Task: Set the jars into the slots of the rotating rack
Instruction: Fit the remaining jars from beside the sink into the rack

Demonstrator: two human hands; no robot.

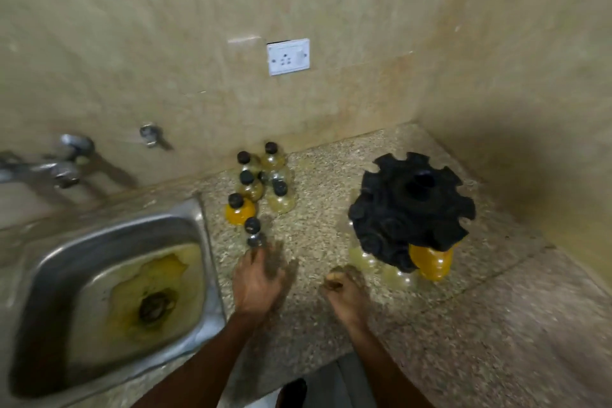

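A black rotating rack [412, 209] with notched slots stands on the speckled counter [314, 228] at the right. An amber-filled jar [430, 262] and clear jars [395, 276] hang low in its near side. Several black-capped jars [261, 182] cluster by the wall, one with orange contents [239, 210]. My left hand [260, 278] is blurred and reaches onto the nearest jar [253, 232] of the cluster; whether it grips the jar is unclear. My right hand [344, 291] is curled into a fist in front of the rack, with nothing visible in it.
A stained steel sink [109, 288] is sunk in the counter at the left, with a tap [49, 169] on the wall above it. A white wall socket [288, 56] sits above the jars. Walls close the counter at the back and right.
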